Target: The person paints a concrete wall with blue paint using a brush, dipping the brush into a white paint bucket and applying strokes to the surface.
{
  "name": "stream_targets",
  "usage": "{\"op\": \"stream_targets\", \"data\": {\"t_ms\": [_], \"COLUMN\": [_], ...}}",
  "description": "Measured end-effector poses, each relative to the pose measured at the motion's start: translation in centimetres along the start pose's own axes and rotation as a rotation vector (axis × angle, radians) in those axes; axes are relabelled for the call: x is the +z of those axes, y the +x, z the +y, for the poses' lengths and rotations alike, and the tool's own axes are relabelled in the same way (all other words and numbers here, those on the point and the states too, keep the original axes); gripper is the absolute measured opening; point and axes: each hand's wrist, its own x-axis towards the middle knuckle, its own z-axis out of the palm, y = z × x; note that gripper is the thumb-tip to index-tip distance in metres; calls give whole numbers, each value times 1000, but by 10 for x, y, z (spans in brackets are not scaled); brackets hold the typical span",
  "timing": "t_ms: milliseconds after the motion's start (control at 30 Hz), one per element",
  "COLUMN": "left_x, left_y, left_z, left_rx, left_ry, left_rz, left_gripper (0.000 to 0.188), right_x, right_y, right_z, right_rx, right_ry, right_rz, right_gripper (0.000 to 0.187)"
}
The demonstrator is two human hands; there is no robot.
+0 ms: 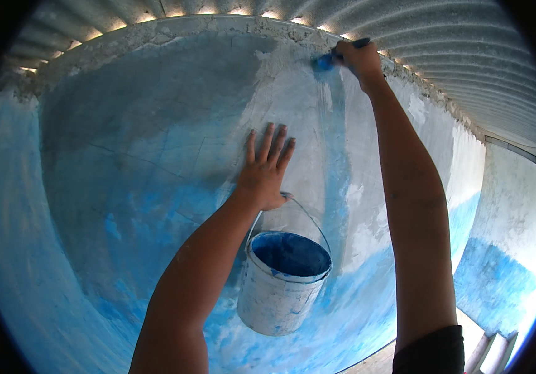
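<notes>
White bucket [280,305] below left grip [262,177]

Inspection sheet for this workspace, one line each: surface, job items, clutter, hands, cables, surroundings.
Surface: wall patchy grey, whitish and blue, with thin dark lines like cracks; rough along its top.
Job items: whitish bucket, blue inside, hanging by its wire handle; paint level unclear. Brush with blue bristles, near the wall's top.
Clutter: nothing seen.
Hands: left hand fingers spread at the wall, handle at its thumb; right hand closed on the brush.
Cables: nothing seen.
Surroundings: corrugated roof overhead, light showing through gaps beneath it; side wall at right, partly blue.
</notes>
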Motion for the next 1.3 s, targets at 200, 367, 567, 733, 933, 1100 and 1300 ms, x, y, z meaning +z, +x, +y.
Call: {"op": "stream_targets", "data": {"t_ms": [200, 367, 567, 733, 933, 1100, 1300], "left_x": [0, -1, -5, -3, 3, 2, 5], "left_y": [2, 2, 1, 5, -1, 6, 10], "left_z": [1, 2, -1, 5, 0, 5, 4], "left_rx": [17, 6, 9, 15, 8, 13, 36], "left_ry": [-47, -23, -1, -27, -15, -3, 36], "left_rz": [7, -27, -45, -6, -29, 13, 18], "left_gripper": [119, 120, 122, 123, 122, 123, 125], "right_x": [-12, -29, -29, -51, -35, -49, -39], "right_y": [-14, -20, -53, -33, -87, -63, -98], "right_z": [24, -5, 43, 19, 55, 28, 56], "right_rx": [3, 41, 44, -23, 25, -37, 83], "right_ry": [-166, 43, -55, 306, -159, 116, -245], "right_rz": [-56, -90, -139, -42, -184, -16, -73], "right_gripper": [23, 28, 24, 16, 25, 20, 27]}}
